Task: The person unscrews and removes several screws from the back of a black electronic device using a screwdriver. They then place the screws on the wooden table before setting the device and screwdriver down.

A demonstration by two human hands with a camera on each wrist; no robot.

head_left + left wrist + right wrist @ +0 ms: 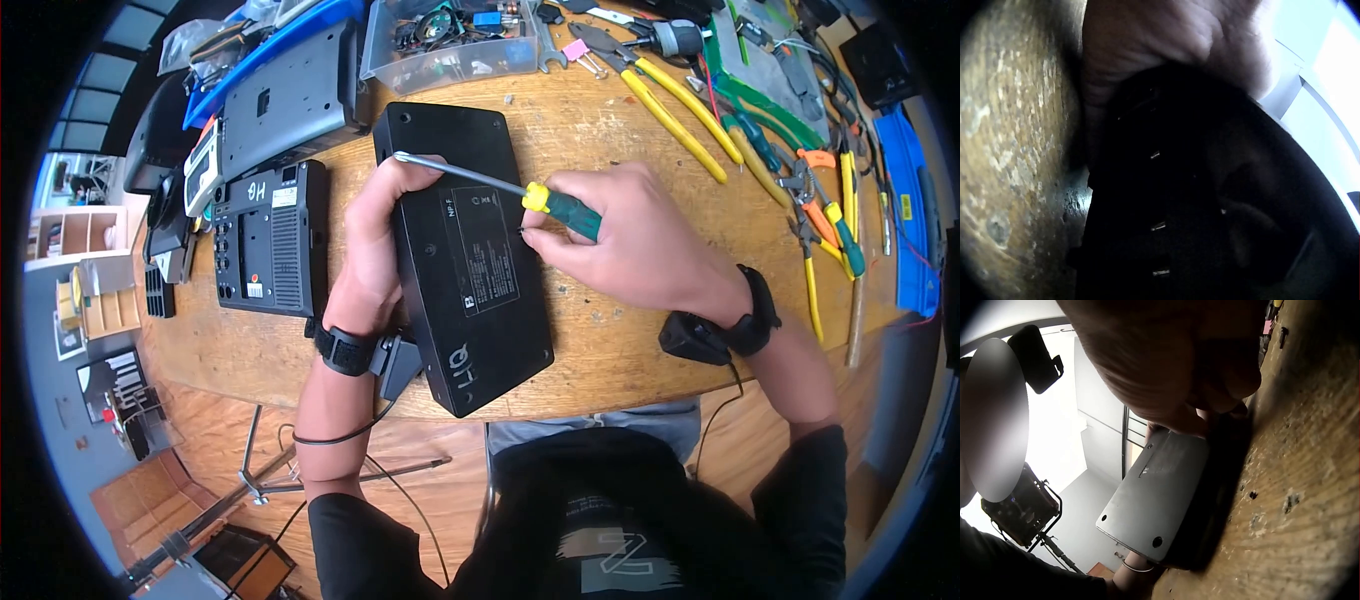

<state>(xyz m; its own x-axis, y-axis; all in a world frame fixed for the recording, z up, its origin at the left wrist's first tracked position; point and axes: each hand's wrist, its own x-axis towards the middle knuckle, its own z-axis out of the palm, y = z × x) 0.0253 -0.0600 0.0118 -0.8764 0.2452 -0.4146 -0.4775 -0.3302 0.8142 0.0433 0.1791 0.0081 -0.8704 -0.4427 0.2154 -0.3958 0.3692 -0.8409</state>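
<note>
A flat black box-shaped device [470, 300] lies on the wooden table, its labelled face up, with "HQ" written near one end. My left hand [372, 220] grips its left edge, thumb over the top. In my right hand [640, 235] is a screwdriver [460, 176] with a green and yellow handle, its shaft pointing left across the device and its tip over the left thumb. Below the handle, the right thumb and a finger come together around a tiny dark piece by the device's right edge. The right wrist view shows the device [1160, 487] tilted under those fingers.
A second black device [270, 240] marked HQ and a larger dark panel [290, 100] lie at the left. At the back stands a clear bin [450, 50] of small parts. Yellow-handled pliers [685, 110], more tools and a blue tray [910, 210] occupy the right.
</note>
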